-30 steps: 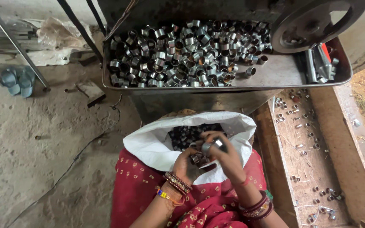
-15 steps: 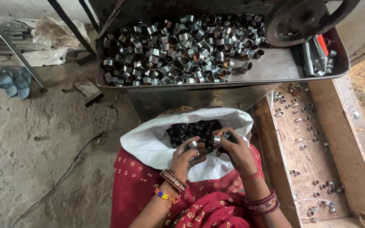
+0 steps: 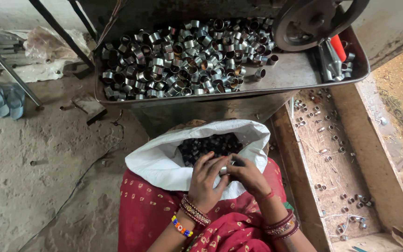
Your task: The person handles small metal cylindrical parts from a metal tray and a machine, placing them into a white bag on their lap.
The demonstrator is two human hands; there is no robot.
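We keep both hands, left hand and right hand, cupped together over the sack mouth, fingers closed around a ring, lifting steadily so none drop.

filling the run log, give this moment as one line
left hand: on rings | right hand: on rings | white sack: open on lap | metal tray: rings piled

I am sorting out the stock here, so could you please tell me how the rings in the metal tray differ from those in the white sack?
The rings in the metal tray look bright and silvery and lie spread over the tray. The rings in the white sack look dark and sit heaped deep inside the sack, where both hands reach. Both are small, short metal cylinders.
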